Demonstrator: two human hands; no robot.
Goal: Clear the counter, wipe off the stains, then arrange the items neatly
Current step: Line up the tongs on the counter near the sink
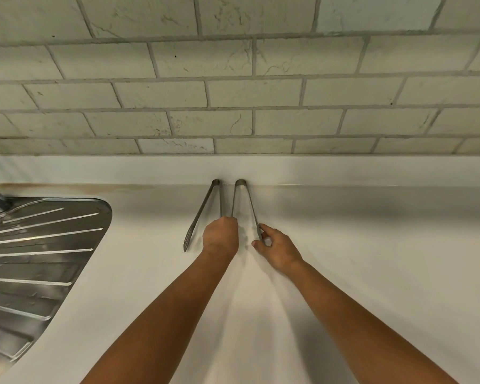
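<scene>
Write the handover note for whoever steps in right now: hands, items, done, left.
Left hand: fingers curled over arms of the left tongs and right tongs.
Right hand: fingers pinch the right tongs' outer arm.
Both tongs lie side by side on the white counter, hinge ends against the back wall.
Done: the counter in view looks wiped.
Left: square up the tongs; a brownish mark remains at the back edge near the sink drainboard.

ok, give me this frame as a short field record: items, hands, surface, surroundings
items: two pairs of grey metal tongs, side by side, hinge ends against the back wall
left hand: curled over inner arms of both tongs
right hand: fingers pinch outer arm of right tongs
surface: white counter
left edge: ribbed steel sink drainer
behind: pale brick-pattern tiles
</scene>
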